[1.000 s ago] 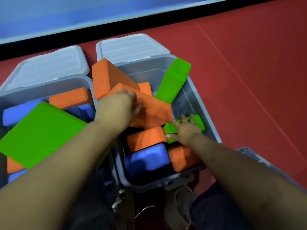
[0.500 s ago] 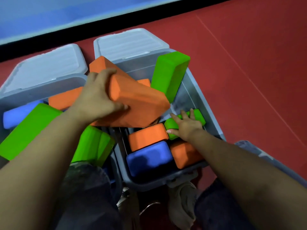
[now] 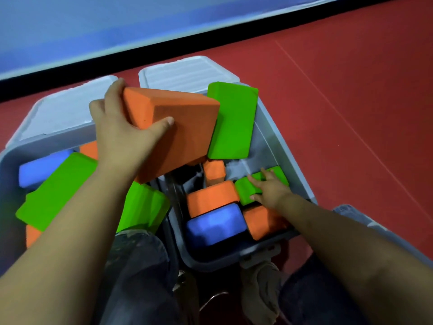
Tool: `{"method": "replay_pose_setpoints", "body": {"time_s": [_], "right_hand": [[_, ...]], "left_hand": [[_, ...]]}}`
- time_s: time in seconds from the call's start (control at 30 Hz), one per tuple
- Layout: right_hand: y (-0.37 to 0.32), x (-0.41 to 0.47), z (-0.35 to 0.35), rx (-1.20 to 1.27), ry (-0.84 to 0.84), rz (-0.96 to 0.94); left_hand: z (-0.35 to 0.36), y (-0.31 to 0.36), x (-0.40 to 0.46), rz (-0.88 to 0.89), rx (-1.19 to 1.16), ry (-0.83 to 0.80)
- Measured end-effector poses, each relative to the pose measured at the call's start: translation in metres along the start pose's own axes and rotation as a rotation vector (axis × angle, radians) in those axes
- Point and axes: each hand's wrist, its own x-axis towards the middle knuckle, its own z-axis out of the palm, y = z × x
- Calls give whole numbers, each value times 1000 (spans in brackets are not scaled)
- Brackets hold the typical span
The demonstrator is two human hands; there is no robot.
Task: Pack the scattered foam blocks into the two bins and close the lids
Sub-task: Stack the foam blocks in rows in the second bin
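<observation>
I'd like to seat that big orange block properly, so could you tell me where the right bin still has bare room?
One bare patch of the right bin floor shows, bordered by the leaning green block, the small orange block and the green block under the right hand. The near half is crowded. The left hand holds the big orange block above.

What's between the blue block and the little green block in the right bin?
In the head view, an orange block lies between the blue block and the small green block.
</observation>
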Motion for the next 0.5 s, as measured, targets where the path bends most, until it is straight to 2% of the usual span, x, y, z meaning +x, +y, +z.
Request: {"method": "replay_pose_setpoints", "body": {"time_s": [0.23, 0.33, 0.4, 0.5], "right_hand": [[-16, 20, -23, -211, -114, -8], [-32, 7, -49, -219, -206, -34], [-50, -12, -68, -60, -253, -52], [-77, -40, -98, 609, -219, 76]], "left_hand": [[7, 4, 1, -16, -15, 1], [4, 13, -2, -39, -49, 27], [-1, 18, -9, -50, -80, 47], [-8, 28, -19, -92, -119, 102]]}}
